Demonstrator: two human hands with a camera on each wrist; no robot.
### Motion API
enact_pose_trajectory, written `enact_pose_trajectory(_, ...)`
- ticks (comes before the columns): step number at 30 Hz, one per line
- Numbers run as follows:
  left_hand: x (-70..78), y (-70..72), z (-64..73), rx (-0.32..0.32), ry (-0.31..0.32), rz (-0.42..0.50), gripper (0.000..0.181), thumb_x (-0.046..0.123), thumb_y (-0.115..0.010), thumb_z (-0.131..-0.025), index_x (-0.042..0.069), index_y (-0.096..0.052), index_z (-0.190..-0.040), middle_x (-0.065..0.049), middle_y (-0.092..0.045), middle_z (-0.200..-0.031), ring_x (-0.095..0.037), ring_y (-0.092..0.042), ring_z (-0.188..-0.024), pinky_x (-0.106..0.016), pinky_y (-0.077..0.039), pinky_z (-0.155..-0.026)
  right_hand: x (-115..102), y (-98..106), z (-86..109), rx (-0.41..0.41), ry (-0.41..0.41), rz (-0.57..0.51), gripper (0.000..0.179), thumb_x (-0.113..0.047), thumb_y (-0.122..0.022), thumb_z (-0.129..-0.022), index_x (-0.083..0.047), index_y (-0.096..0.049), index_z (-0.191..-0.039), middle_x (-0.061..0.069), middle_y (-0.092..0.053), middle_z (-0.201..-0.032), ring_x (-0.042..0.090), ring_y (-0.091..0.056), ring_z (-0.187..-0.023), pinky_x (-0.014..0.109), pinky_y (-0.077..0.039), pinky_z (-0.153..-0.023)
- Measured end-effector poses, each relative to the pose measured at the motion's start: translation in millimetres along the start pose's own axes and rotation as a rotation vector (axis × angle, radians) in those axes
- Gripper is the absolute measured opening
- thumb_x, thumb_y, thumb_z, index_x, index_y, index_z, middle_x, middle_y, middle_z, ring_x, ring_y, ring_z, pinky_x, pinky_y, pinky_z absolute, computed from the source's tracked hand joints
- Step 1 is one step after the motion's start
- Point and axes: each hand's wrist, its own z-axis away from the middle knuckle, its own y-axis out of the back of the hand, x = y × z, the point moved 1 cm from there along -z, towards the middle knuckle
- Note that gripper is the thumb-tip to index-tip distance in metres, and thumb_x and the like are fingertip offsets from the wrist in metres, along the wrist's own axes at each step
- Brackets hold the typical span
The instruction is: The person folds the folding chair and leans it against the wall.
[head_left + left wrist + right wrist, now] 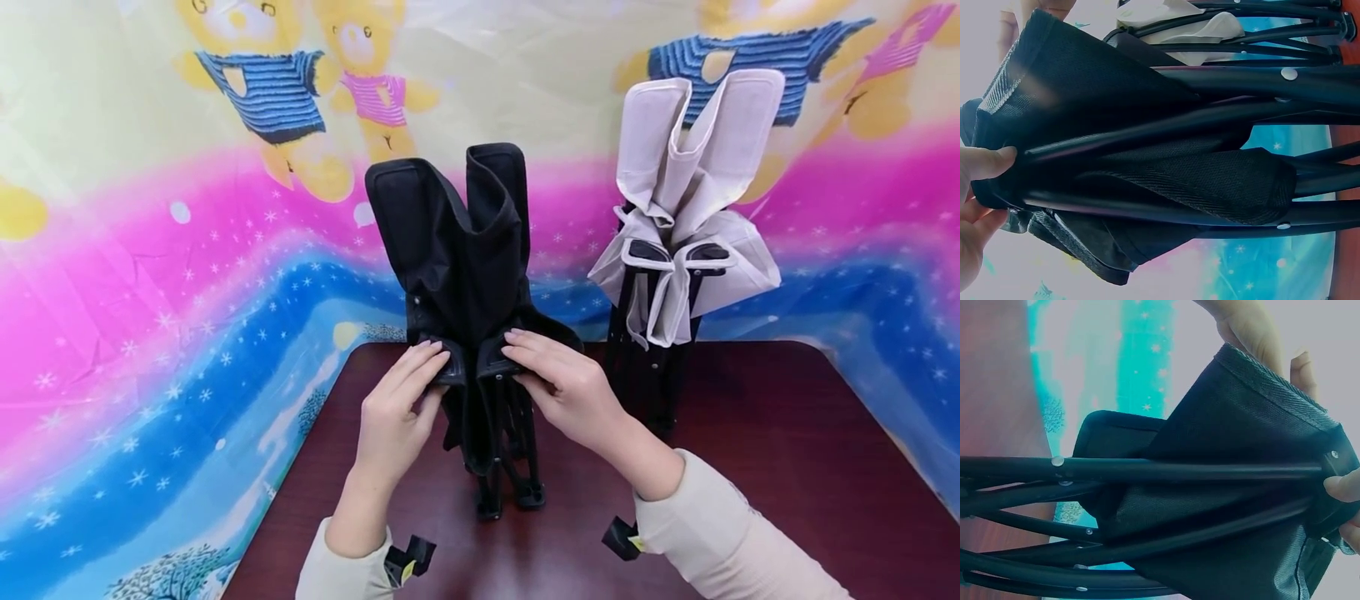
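A small black folding chair stands folded on the table in the middle of the head view, its fabric bunched between the legs. At its front left seat corner, my left hand pinches the cloth, thumb below and fingers on top. The right hand grips the front right seat corner the same way. In the left wrist view, black tube legs run from the held corners with fabric hanging between them. The right wrist view shows my thumb against the corner near a rivet.
A white folding chair with black legs stands folded behind and to the right on the dark red table. A backdrop printed with bears and snowflakes hangs behind the table and along its left side. Small black wrist devices sit at the cuffs.
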Motion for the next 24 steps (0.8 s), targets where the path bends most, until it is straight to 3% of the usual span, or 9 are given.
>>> enact_pose_trajectory(13,-3.1,-1.0,5.9,0.098,0.005,0.019,0.046,-0.01,-0.069,-0.064,-0.002,-0.059,-0.108,-0.012,-0.056,-0.112,-0.025,-0.049,-0.106,-0.029,-0.039,-0.088,2.4,-3.7,6.7,0.122,0.027,0.023,0.038,0.009,-0.068,-0.063,0.004,-0.062,-0.1,0.015,-0.058,-0.107,0.025,-0.054,-0.1,0.031,-0.041,-0.087)
enact_pose_trajectory(24,-12.5,0.7,22.9,0.171,0.08,0.015,0.051,-0.01,-0.069,-0.063,-0.003,-0.056,-0.112,-0.012,-0.055,-0.114,-0.023,-0.052,-0.103,-0.023,-0.038,-0.088,8.0,-1.1,27.0,0.167,-0.068,0.057,0.051,0.012,-0.07,-0.058,0.003,-0.059,-0.107,0.014,-0.059,-0.106,0.024,-0.057,-0.094,0.026,-0.042,-0.085)
